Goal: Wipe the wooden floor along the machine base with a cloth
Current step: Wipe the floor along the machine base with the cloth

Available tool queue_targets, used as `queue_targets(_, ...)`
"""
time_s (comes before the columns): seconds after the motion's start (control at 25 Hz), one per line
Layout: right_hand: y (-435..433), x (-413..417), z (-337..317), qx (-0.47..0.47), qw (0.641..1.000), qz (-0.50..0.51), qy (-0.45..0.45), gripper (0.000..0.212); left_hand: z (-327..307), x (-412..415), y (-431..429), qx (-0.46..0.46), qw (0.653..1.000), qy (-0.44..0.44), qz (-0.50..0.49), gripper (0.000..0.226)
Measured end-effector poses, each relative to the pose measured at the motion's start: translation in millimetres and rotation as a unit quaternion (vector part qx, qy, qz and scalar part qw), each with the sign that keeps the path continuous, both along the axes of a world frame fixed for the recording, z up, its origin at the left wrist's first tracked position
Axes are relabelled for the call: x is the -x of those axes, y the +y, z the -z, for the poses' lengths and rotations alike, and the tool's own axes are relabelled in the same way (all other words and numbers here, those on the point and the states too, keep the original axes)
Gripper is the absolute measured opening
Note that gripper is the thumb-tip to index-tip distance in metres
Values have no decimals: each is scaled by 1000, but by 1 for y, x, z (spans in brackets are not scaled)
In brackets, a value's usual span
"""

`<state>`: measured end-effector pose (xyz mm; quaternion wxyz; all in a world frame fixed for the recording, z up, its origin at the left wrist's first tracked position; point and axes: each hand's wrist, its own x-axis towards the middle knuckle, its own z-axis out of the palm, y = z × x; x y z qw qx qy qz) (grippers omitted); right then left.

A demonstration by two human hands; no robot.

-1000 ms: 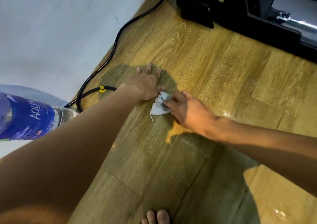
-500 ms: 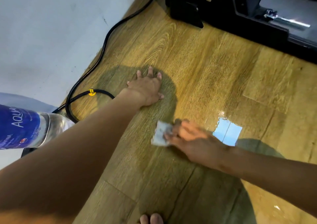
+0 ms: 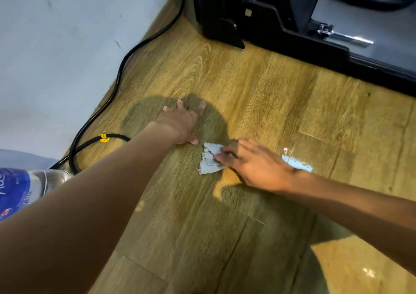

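Nearest: your two bare forearms come in from the bottom edge, left one large and close, right one from the lower right.

One clear plastic bottle with a blue label (image 3: pixel 20 192) lies at the left edge, partly cut off by the frame and by your left forearm.

One wooden plank floor, yellow-brown with visible grain (image 3: pixel 247 84), fills the middle. Your shadow lies over the near part.

Two hands on it. Your left hand (image 3: pixel 182 122) is spread flat, palm down, fingers straight and pointing away, gripping nothing. Your right hand (image 3: pixel 254 165) lies just beside it to the right, fingers stretched fairly straight over one small, pale blue-grey, frayed cloth (image 3: pixel 208 163), pressing it to the boards rather than clutching it. The cloth is flat on the floor between your two hands, near the left thumb without touching it, well apart from the machine.

One bright wet-looking glare patch (image 3: pixel 297 164) sits just behind your right wrist.

Further left: one black cable (image 3: pixel 119 75) runs along the foot of one pale grey wall (image 3: pixel 67 46), looping near the bottle, with one yellow tag (image 3: pixel 104 137) on it.

Farthest: one black machine base (image 3: pixel 281 35) stands across the top right, with one shiny metal rod (image 3: pixel 351 39) on it.
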<state>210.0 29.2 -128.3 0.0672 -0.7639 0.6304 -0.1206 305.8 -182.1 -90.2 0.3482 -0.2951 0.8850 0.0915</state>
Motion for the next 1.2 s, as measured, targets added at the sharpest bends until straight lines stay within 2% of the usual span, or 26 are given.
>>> queue_targets(0.04, -10, 19, -2, -16, 1000, 19, 5, 47, -1, 3, 0, -3, 1000, -6, -4, 109)
queue_targets(0.16, -42, 61, -6, -37, 974, 223, -9, 43, -2, 7, -2, -6, 1000, -16, -10, 111)
queue_targets(0.2, -40, 58, -1, -30, 969, 247, -8, 41, -1, 8, -2, -5, 1000, -19, -5, 112)
queue_targets(0.24, -34, 43, 4, -19, 973, 229, -6, 41, -1, 8, -3, -5, 1000, -22, 2, 113)
queue_targets(0.32, -14, 16, 11, 3, 995, 98, -9, 41, -1, 9, -3, -8, 1000, -26, 9, 115)
queue_targets(0.36, -13, 25, 9, -2, 999, 48, -8, 37, 0, 10, -4, -8, 1000, -27, 9, 116)
queue_targets(0.4, -21, 41, 4, -20, 999, 41, -4, 33, -1, 9, -5, -8, 1000, -28, 7, 116)
queue_targets(0.48, -49, 85, 3, -9, 988, 155, 1, 34, -2, 11, -5, -10, 1000, -26, 4, 116)
queue_targets(0.56, -64, 103, 4, -16, 956, 293, -14, 41, -3, 13, -4, -4, 999, -34, 7, 115)
queue_targets(0.6, -63, 94, 9, -12, 955, 297, -6, 44, -3, 14, -3, 5, 999, -42, 13, 115)
queue_targets(0.72, -44, 75, 11, -4, 992, 123, 14, 45, -4, 17, 0, 17, 998, -51, 23, 116)
queue_targets(0.76, -47, 92, 6, -10, 993, 120, 13, 43, -4, 16, 0, 13, 998, -50, 19, 116)
queue_targets(0.84, -68, 140, 3, -6, 971, 239, 18, 40, -5, 16, -1, 6, 999, -43, 14, 116)
queue_targets(0.92, -81, 168, 3, 8, 926, 377, -17, 40, -5, 16, -2, 4, 999, -42, 12, 116)
queue_targets(0.96, -81, 164, 8, 9, 919, 393, -10, 42, -5, 16, -2, 4, 999, -44, 14, 116)
queue_targets(1.0, -78, 150, 13, 8, 928, 373, 5, 43, -5, 16, -2, 3, 999, -44, 15, 116)
queue_targets(1.12, -50, 137, 12, 11, 982, 189, 6, 38, -5, 16, -3, 0, 999, -39, 19, 116)
queue_targets(1.16, -49, 153, 9, 7, 983, 186, 5, 35, -5, 16, -3, -3, 999, -40, 17, 116)
queue_targets(1.2, -51, 172, 7, 14, 971, 238, 2, 32, -5, 16, -2, -6, 999, -41, 17, 116)
